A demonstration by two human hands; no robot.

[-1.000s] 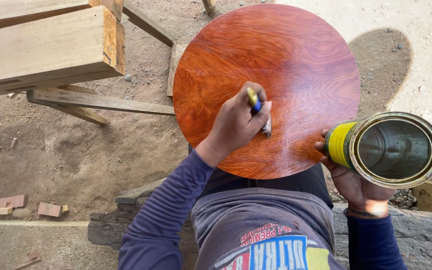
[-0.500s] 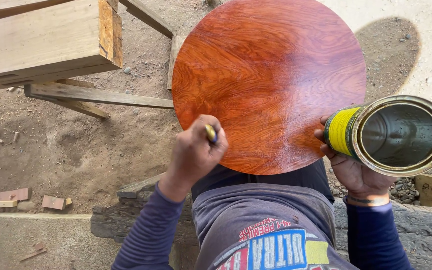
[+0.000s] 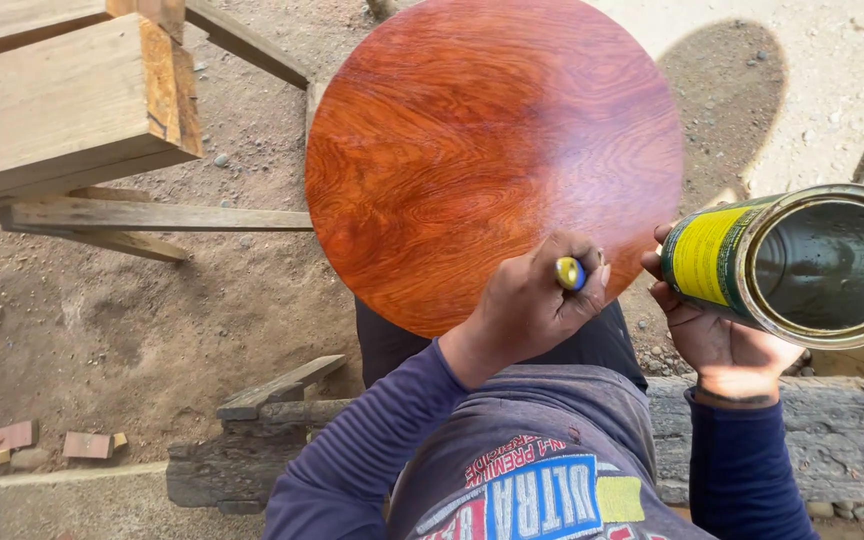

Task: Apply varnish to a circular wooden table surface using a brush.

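Gripping a brush handle (image 3: 569,272), the left hand (image 3: 527,305) varnishes the round wooden tabletop (image 3: 492,150), mostly glossy already; the right hand (image 3: 717,335) clasps the open can (image 3: 792,265).

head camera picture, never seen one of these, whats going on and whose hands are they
The camera sits on a person's head and looks down, so both hands are their own. In front is a round, glossy reddish wooden disc. The left hand is closed around a small tool with a yellow and blue handle end, at the disc's near edge. The right hand holds an open metal can with a yellow label, tilted on its side. Around lie dirt ground, wooden beams and a worn plank.
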